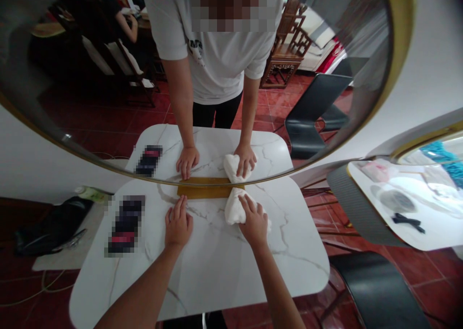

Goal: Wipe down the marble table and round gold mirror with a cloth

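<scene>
On the white marbled table [217, 266], my left hand [179, 225] lies palm down with fingers stretched forward. Its fingertips touch or nearly touch the near edge of a flat gold strip [204, 192] under the mirror's rim. My right hand [255, 218] rests on a bunched white cloth [235, 209], its fingers curled over the top. The cloth sits at the right end of the strip and covers part of it. The fabric beneath my right palm is mostly hidden.
A big round mirror [224, 107] with a gold frame rises at the table's back, reflecting a person in a white shirt. A pixelated dark object [126, 225] lies at left. Beyond are a black bag [50, 225], a black chair [379, 290] and another white table [427, 235].
</scene>
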